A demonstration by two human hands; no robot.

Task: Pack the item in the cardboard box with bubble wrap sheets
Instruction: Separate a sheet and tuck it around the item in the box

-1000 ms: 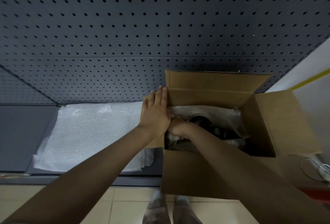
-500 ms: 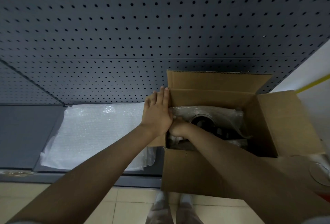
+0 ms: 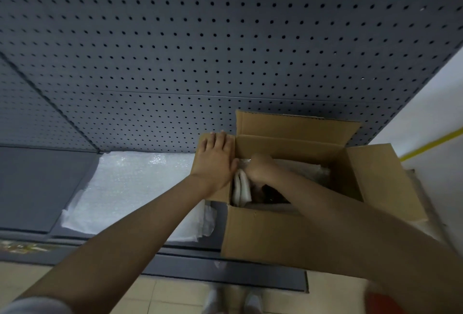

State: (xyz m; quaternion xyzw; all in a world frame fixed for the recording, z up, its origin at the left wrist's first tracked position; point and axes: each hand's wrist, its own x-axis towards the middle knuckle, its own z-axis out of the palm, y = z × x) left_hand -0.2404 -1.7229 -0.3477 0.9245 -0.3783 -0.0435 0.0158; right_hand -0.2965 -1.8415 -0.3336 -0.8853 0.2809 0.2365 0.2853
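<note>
Right hand (image 3: 258,167) now deeper in box (image 3: 263,233)

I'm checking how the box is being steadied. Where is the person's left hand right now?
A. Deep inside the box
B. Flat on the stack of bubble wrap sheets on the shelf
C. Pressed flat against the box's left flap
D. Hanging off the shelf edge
C: the left hand lies flat, fingers extended, on the left flap of the cardboard box, while the right hand reaches inside; the bubble wrap sheets lie untouched beside it.
</note>
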